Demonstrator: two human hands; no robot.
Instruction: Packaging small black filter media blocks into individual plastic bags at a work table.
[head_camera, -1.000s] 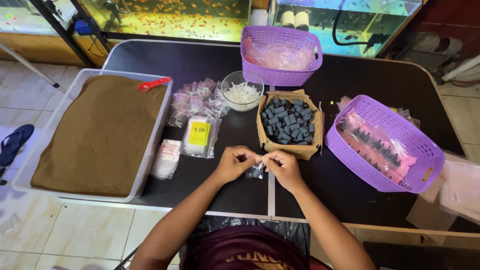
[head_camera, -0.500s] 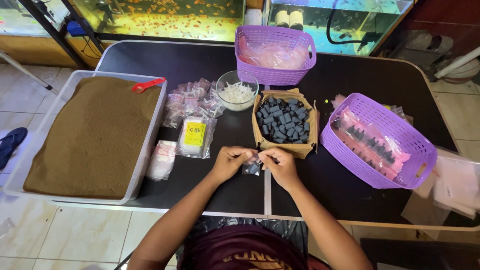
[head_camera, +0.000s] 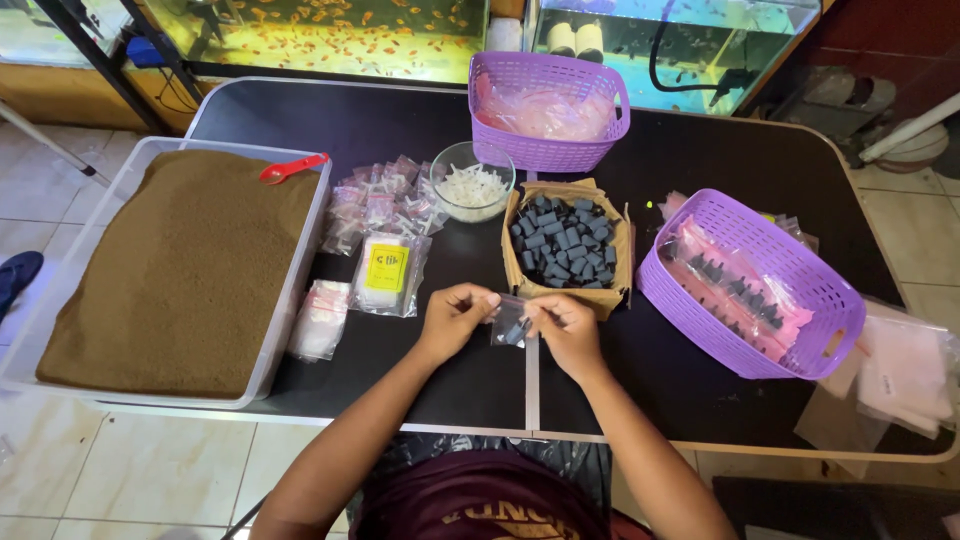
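The fingertips of the left hand (head_camera: 455, 315) and the right hand (head_camera: 562, 325) pinched the two upper corners of a small clear bag (head_camera: 512, 327) between them; it hung just above the black table (head_camera: 330, 125) and held a few dark pieces.

Just beyond the fingers stood a brown cardboard box (head_camera: 570, 245) full of dark grey pieces, and past that a glass bowl (head_camera: 472, 180) of small white parts. To the left of the fingers lay a clear packet with a yellow square label (head_camera: 386, 270), a flat stack of clear bags with red strips (head_camera: 320, 318) nearer the table edge, and a heap of small filled clear packets (head_camera: 378, 205) farther off. Far left sat a clear tub of brown granules (head_camera: 180, 270) with a red scoop (head_camera: 292, 168) on top. A purple basket (head_camera: 548, 105) with pinkish bags stood at the far side; another purple basket (head_camera: 750, 285) lay to the right, holding bagged dark pieces.

Compared with half a second earlier, both hands kept the same pinch on the bag, and nothing on the table had moved.
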